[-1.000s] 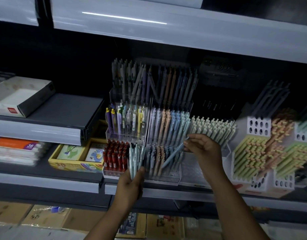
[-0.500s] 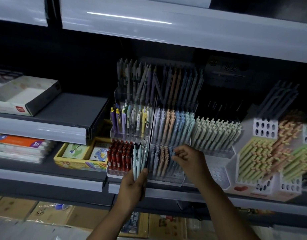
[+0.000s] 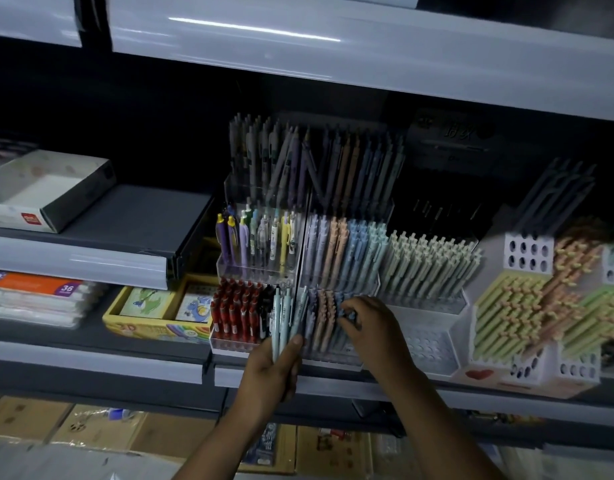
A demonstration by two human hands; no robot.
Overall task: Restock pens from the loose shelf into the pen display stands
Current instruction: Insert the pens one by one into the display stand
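Overhead, pale shelf edges (image 3: 368, 60) catch a strip of light while the bays behind stay dim, and cardboard cartons (image 3: 91, 431) sit at floor level. On the grey shelf (image 3: 143, 344) a clear tiered pen stand (image 3: 333, 356) holds rows of pastel pens, with red-capped pens (image 3: 234, 313) at its left. The left hand (image 3: 272, 370) grips a bundle of pale pens (image 3: 281, 320) upright just before the stand. The right hand (image 3: 371, 329) pinches at the front row; what its fingertips hold is unclear. A purple tag reads "36" (image 3: 67, 289); a yellow box (image 3: 153, 329) shows "3D".
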